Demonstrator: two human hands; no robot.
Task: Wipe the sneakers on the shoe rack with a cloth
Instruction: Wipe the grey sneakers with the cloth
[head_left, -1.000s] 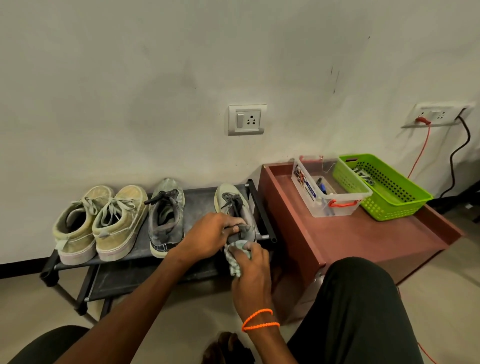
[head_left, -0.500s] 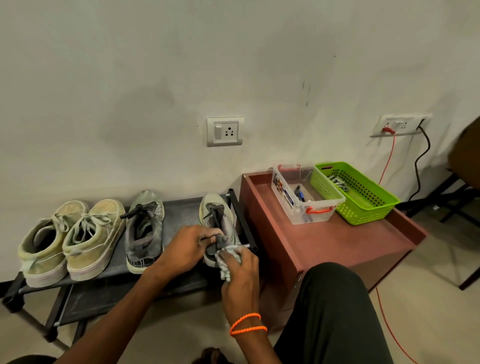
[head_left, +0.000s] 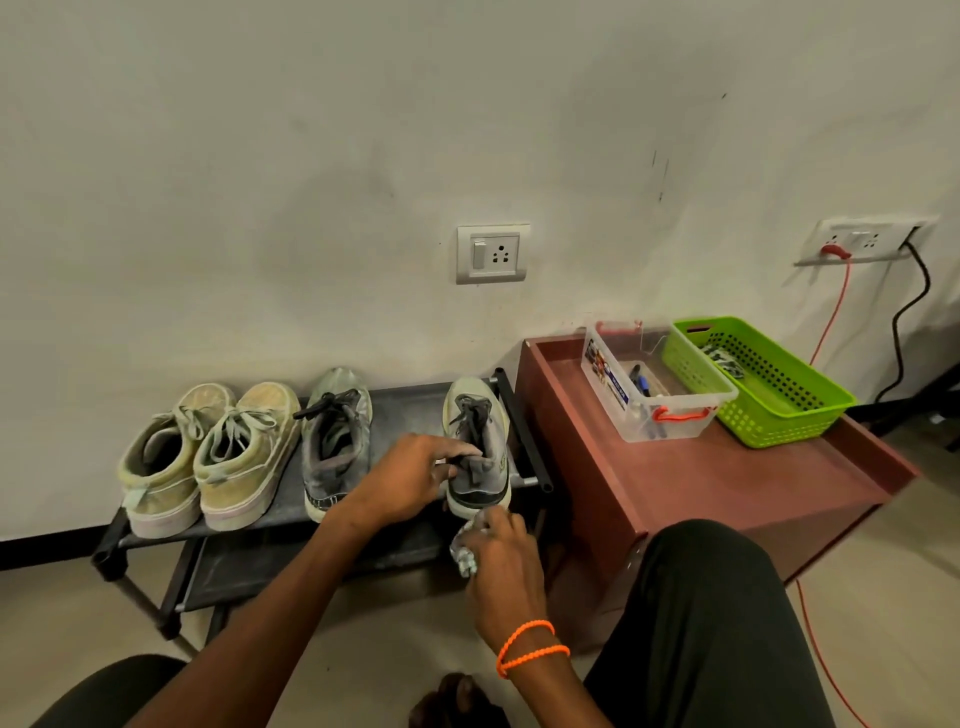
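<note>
Four sneakers stand in a row on the top shelf of a black shoe rack (head_left: 400, 400) set against the wall, toes to the wall. Two tan sneakers (head_left: 208, 457) sit together at the rack's left end; a grey sneaker (head_left: 335, 441) is next; a second grey sneaker (head_left: 478, 447) with a white sole is at the right end, apart from its mate

Left hand (head_left: 415, 475) grips the right-end sneaker at its collar, fingers curled over the opening. Right hand (head_left: 506, 558) holds a bunched pale cloth (head_left: 465, 551) just below and touching the heel of that sneaker; fingers curled round the cloth. Orange bands on the right wrist

Beside the rack: a low red-brown table (head_left: 727, 483) carrying a clear plastic box (head_left: 649, 410) and a green basket (head_left: 769, 405), the two side by side
</note>
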